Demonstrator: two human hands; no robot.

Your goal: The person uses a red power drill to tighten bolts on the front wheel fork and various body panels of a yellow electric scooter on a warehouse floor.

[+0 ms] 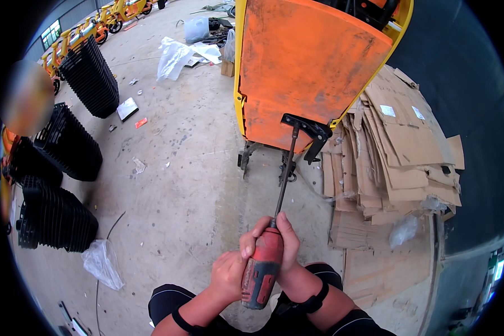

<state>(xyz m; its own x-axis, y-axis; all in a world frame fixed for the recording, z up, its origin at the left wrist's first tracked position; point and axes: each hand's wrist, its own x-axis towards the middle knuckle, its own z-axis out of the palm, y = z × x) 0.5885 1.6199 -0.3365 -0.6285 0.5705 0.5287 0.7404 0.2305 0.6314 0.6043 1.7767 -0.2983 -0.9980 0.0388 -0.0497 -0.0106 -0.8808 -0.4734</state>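
Observation:
A red and black cordless driver (261, 266) with a long metal bit (284, 182) points away from me. My right hand (287, 246) is closed around its front end, near the chuck. My left hand (228, 273) presses against the driver's left side with curled fingers, partly hidden by the tool. At the far end, the bit's tip meets a black metal bracket (308, 127), which lies against the lower edge of a scuffed orange panel (313, 67). A yellow frame (239, 117) borders that panel. Whether a screw sits under the tip is too small to tell.
Flattened cardboard (397, 151) is piled at right, with clear plastic (403, 231) on it. Stacks of black baskets (89, 75) stand at left, near a plastic bag (103, 263). Yellow scooters (117, 14) line the far left. White sheeting (175, 57) lies on the floor.

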